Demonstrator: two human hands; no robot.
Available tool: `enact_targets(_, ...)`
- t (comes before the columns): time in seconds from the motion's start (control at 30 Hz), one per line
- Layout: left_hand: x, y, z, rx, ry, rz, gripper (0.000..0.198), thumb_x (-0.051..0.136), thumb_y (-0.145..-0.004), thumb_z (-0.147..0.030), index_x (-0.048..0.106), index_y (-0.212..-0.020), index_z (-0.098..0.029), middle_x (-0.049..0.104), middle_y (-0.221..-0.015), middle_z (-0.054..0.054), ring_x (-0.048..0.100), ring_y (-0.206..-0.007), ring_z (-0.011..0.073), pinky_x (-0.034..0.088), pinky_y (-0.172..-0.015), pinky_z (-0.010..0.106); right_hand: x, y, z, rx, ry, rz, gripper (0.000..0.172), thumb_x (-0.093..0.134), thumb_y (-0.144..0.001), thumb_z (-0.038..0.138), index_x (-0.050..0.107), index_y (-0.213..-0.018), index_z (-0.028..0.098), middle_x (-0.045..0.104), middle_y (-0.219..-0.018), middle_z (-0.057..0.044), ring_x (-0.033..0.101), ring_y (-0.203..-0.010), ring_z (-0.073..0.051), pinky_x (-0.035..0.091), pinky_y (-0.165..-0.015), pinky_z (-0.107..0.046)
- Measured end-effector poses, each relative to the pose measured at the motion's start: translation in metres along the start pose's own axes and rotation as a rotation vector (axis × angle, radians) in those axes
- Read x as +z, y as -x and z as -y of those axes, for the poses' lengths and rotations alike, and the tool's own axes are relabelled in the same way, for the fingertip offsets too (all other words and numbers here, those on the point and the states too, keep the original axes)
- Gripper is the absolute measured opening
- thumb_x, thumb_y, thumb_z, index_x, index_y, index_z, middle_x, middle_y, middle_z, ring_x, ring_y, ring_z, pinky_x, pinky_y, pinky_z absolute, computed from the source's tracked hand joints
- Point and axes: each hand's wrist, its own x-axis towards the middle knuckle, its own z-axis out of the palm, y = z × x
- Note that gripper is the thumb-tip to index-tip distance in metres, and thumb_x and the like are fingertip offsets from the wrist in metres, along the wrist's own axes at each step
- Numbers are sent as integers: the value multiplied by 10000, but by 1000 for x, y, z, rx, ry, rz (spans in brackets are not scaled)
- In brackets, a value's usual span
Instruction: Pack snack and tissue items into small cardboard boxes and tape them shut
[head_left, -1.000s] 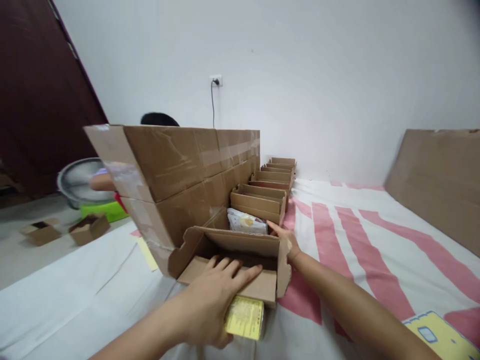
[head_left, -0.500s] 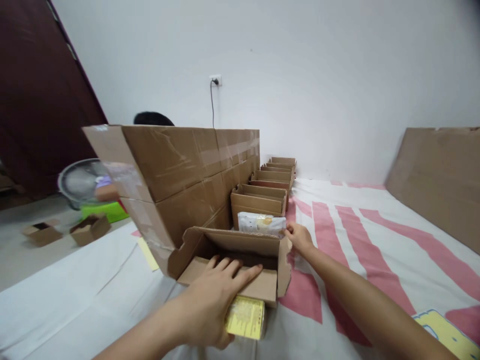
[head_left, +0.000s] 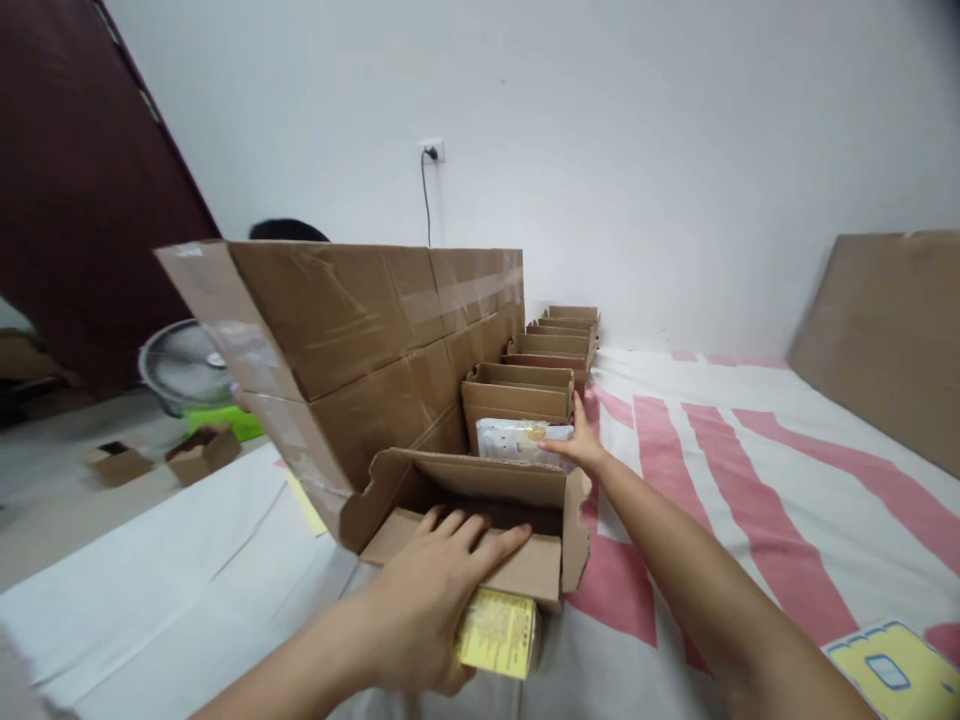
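Observation:
My left hand [head_left: 431,600] lies over the front flap of an open small cardboard box [head_left: 480,505], fingers stretched flat on the flap, thumb under it against a yellow printed packet [head_left: 499,632] below the box. My right hand [head_left: 574,445] reaches past that box to the one behind it and presses on a white pouch [head_left: 517,438] with a yellow mark, fingers extended over its right end. The pouch lies flat in that box.
A row of open small boxes [head_left: 540,365] runs back to the white wall beside a large taped carton [head_left: 360,330]. Pink-striped white sheet [head_left: 750,480] on the right, a cardboard sheet [head_left: 885,330] at the wall, a yellow-blue card [head_left: 892,670] near right, a fan [head_left: 184,365] and another person's head [head_left: 285,230] at left.
My right hand took the white pouch at the second box, turned it level and pushed it down flat. My left hand stayed on the front box's flap. The view shifted slightly.

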Motion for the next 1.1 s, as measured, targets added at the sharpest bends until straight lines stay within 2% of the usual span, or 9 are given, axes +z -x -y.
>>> enact_targets(0.13,0,-1,0,2,4,0,1069,729,-481,-315,277,-1448,-331,514,-1305,94,482,-1156,361,252,-1070,594,-9,2,22,-30,131,24,1268,866,-523,358,64,-1504,324,91,-1586,-107,119,-1456,-292,241,-1139,-485)
enact_targets(0.23,-2,-1,-1,-1,-2,2,1063,722,-481,-306,278,-1447,-335,501,-1326,94,469,-1177,370,248,-1070,601,-20,0,39,-5,204,65,1178,862,-535,331,157,-1478,369,13,-1591,-95,137,-1451,-313,277,-1119,-480)
enact_targets(0.33,-3,-1,-1,-13,-4,21,1071,727,-480,-318,273,-1449,-338,501,-1322,91,481,-1162,367,250,-1065,604,-27,-6,51,-60,299,102,992,853,-555,321,329,-1398,333,131,-1563,-102,260,-1414,-302,337,-1084,-445)
enact_targets(0.43,-2,-3,1,6,-3,10,1093,735,-471,-326,258,-1454,-340,493,-1335,82,479,-1167,365,250,-1071,588,-31,-12,61,-79,486,83,632,782,-667,309,486,-1225,283,370,-1439,-72,439,-1296,-248,409,-1018,-396)
enact_targets(0.53,-2,-8,6,61,12,-31,1089,729,-484,-334,248,-1461,-328,495,-1335,81,478,-1173,357,285,-1059,546,-35,-17,69,-53,600,73,377,714,-747,258,568,-1094,245,417,-1396,-68,509,-1209,-243,431,-972,-381)
enact_targets(0.63,-3,-16,8,99,20,-59,1057,718,-522,-387,247,-1465,-315,513,-1293,94,491,-1154,345,315,-1034,528,-42,-18,76,-45,659,94,281,696,-762,235,613,-1030,240,448,-1380,-60,562,-1128,-254,450,-920,-375)
enact_targets(0.93,-9,-63,9,137,-79,-72,1094,737,-515,-498,235,-1467,-302,519,-1256,108,511,-1100,334,355,-975,472,-69,-20,78,14,754,60,278,669,-773,233,617,-1046,222,535,-1307,-73,579,-1079,-247,446,-861,-327)
enact_targets(1.03,-17,-82,14,160,-108,-25,1089,730,-538,-513,217,-1473,-292,512,-1295,116,494,-1150,330,319,-1015,491,-71,-14,73,34,734,53,383,630,-800,223,543,-1172,235,585,-1255,-57,596,-1040,-212,449,-839,-297)
enact_targets(1.1,-19,-90,17,178,-125,-25,1069,722,-560,-525,209,-1472,-307,468,-1364,115,429,-1234,342,287,-1041,505,-74,-8,69,68,720,35,522,576,-829,210,410,-1322,233,604,-1245,-65,620,-987,-196,458,-802,-287)
